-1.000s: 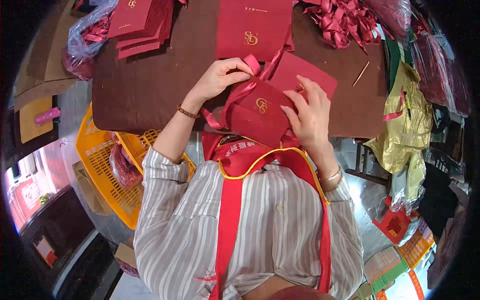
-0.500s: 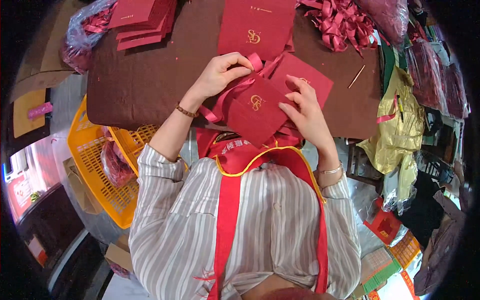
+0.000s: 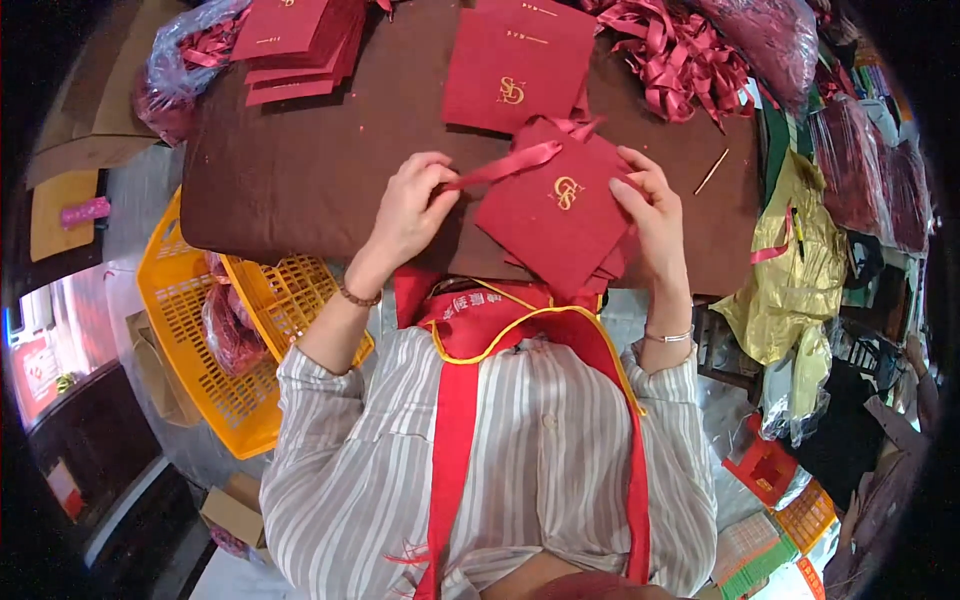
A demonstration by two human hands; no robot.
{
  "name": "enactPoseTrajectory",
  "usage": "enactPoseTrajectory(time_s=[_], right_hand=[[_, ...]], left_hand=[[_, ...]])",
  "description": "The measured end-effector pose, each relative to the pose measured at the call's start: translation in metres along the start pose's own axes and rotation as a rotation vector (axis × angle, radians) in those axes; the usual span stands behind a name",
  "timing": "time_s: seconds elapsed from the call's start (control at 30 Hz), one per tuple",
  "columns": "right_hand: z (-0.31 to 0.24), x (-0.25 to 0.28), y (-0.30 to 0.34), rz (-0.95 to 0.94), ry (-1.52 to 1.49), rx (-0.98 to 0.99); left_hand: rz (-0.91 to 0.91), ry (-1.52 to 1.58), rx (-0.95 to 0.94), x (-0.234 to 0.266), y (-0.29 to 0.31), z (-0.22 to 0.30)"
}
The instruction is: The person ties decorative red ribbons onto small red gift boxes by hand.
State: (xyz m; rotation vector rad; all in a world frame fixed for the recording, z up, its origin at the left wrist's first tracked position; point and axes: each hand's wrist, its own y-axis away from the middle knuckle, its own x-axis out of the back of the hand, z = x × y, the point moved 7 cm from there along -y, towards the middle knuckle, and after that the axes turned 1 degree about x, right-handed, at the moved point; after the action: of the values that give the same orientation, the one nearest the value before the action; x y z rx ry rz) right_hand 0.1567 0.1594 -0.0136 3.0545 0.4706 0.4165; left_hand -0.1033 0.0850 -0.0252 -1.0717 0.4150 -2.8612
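Head view shows the person holding a dark red card cover (image 3: pixel 560 215) with a gold emblem just above the near edge of the counter (image 3: pixel 300 170), tilted like a diamond. The right hand (image 3: pixel 655 215) grips its right edge, fingers closed on the card. The left hand (image 3: pixel 410 210) pinches the end of a red ribbon (image 3: pixel 505 163) that runs from the cover's top corner, drawn fairly taut to the left. The ribbon seems already fixed or threaded at that corner, but no bow or knot shows yet, so the tying looks only begun; whether a second ribbon tail lies behind the card cannot be told from this angle. A few more red sheets appear to sit under the held cover.

Beyond the hands lies another emblem cover (image 3: pixel 515 65) flat on the counter, and at far left a stack of finished-looking red cards (image 3: pixel 295 45) beside a plastic bag (image 3: pixel 180 70). A heap of loose ribbons (image 3: pixel 680 50) fills the far right, with a thin wooden stick (image 3: pixel 712 170) near it. Yellow plastic crates (image 3: pixel 210 330) stand to the person's left below the counter, a gold foil bag (image 3: pixel 795 270) to the right. Nothing crowds the hands; the flat cover sits closest.
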Motion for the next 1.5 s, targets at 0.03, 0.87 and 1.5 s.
enactPoseTrajectory(time_s=[0.03,0.87,1.5], right_hand=[[0.003,0.006,0.0,0.04,-0.067,-0.015],[0.011,-0.026,0.036,-0.384,-0.089,-0.133],[0.004,-0.026,0.053,-0.315,-0.123,-0.25]], left_hand=[[-0.046,0.014,-0.028,0.002,0.002,-0.001],[-0.393,0.255,-0.23,0.023,-0.018,0.111],[-0.34,-0.173,-0.177,-0.064,-0.007,0.115]])
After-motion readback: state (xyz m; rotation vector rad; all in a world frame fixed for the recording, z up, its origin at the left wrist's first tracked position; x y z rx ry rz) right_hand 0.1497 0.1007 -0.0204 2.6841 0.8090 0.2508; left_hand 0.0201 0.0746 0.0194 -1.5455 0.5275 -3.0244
